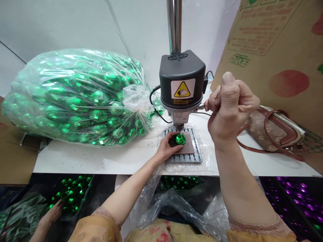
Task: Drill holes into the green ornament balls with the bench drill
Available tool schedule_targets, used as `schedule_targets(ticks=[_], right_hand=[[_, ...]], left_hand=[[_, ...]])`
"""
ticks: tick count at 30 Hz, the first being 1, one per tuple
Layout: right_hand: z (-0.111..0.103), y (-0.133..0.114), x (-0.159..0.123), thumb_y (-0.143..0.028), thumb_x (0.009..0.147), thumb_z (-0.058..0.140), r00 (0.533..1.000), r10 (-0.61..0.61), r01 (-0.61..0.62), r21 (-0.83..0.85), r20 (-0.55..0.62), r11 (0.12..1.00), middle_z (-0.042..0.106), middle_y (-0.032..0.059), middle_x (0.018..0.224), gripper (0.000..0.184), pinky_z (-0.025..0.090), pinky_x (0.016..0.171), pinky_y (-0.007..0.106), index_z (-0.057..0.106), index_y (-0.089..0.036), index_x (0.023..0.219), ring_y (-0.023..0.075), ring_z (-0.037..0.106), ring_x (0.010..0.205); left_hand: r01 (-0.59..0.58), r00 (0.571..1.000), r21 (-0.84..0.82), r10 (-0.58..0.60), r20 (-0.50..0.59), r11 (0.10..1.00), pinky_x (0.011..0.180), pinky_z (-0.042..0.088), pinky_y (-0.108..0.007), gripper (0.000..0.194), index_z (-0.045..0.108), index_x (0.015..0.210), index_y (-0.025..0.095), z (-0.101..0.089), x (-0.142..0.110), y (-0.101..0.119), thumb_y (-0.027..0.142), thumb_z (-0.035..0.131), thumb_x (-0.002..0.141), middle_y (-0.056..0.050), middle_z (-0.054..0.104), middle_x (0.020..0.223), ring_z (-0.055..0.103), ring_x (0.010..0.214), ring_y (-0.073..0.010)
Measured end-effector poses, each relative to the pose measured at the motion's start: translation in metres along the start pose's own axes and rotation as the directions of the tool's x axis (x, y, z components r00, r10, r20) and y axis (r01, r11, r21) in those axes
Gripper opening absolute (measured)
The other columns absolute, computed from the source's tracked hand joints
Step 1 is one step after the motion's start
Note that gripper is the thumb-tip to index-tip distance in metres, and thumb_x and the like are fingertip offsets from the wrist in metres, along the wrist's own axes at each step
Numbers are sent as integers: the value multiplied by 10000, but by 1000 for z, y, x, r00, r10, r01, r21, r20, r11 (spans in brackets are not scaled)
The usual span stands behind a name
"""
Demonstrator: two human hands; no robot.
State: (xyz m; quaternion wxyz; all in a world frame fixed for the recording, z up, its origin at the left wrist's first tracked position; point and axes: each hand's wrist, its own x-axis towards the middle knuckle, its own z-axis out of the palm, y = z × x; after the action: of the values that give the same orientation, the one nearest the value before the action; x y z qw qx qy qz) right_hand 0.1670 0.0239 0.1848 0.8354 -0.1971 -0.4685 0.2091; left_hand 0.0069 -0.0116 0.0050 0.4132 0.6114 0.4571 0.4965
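Head view: black plastic drill press (183, 79) over a slotted grey metal base (198, 159); right hand (230, 111) closed in a fist, seemingly on a silver lever (201, 107). Left hand (166, 148) part-closed in a thumb-and-finger pinch on a shiny green faceted ball (180, 139), under the drill bit (179, 132). Possible nick to the left hand or spun ball, from a loose pinch or crooked seating.

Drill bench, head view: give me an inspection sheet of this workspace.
Surface: white table, dark-speckled around the drill.
Job's things: green faceted piece under the drill, over a brown board.
Clutter: tied clear bag left; handbag right.
Hands: left hand holds the piece; right hand closed beside the lever, grip hidden.
Cables: black cable loops left of the drill.
Surroundings: printed carton right; another person's hand lower left.
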Motion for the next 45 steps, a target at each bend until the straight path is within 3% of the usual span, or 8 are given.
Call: schedule_targets(ticks=[7, 19, 28, 37, 41, 45], right_hand=[[-6, 0, -18, -323, 896, 628, 998, -53, 54, 43, -31, 998, 289, -78, 423, 544, 252, 395, 252, 269, -186, 510, 23, 268, 379], [-15, 8, -30, -172, 896, 536, 977, -211, 208, 105, 17, 972, 215, -65, 433, 520, 278, 418, 227, 196, -147, 504, 7, 246, 388], [-18, 13, -38, -206, 859, 588, 969, -247, 249, 85, -28, 965, 131, -68, 412, 580, 290, 423, 233, 123, -147, 517, 7, 204, 365], [-25, 24, -45, -178, 856, 584, 945, -328, 326, 153, -11, 933, 166, -73, 400, 562, 308, 423, 245, 143, -150, 509, 16, 219, 354], [-23, 20, -46, -207, 857, 593, 955, -296, 296, 110, -22, 949, 189, -71, 395, 577, 313, 429, 254, 146, -149, 498, 13, 226, 347], [-8, 3, -24, -247, 873, 618, 990, -122, 125, 26, -72, 992, 238, -77, 407, 537, 263, 400, 232, 259, -176, 479, 16, 277, 364]], left_hand=[[11, 1000, -43, -11, -6, 999, 1025, 539, -441, 615, 635, 1229, 193, 1, -1, -5, 391, 908, 714, -105, 738, 1184, 697, 1116, -267], [13, 1000, -77, -11, 22, 997, 1094, 497, -444, 638, 628, 1278, 201, 1, -2, -12, 386, 906, 734, -112, 705, 1277, 663, 1203, -274], [10, 1000, -103, -9, 15, 995, 1086, 505, -441, 636, 619, 1260, 192, 3, -2, -9, 400, 906, 732, -117, 704, 1278, 659, 1217, -281], [10, 1000, -105, -8, 17, 994, 1109, 489, -452, 633, 625, 1270, 205, 2, -2, -11, 389, 907, 735, -109, 701, 1282, 654, 1228, -280], [15, 1000, -84, -13, 18, 996, 1120, 482, -455, 627, 630, 1273, 205, 2, -2, -11, 389, 903, 739, -109, 698, 1289, 653, 1227, -278], [17, 1000, -86, -17, 0, 996, 1083, 514, -460, 632, 638, 1253, 197, 4, 0, -10, 404, 910, 721, -112, 713, 1250, 674, 1180, -275]])
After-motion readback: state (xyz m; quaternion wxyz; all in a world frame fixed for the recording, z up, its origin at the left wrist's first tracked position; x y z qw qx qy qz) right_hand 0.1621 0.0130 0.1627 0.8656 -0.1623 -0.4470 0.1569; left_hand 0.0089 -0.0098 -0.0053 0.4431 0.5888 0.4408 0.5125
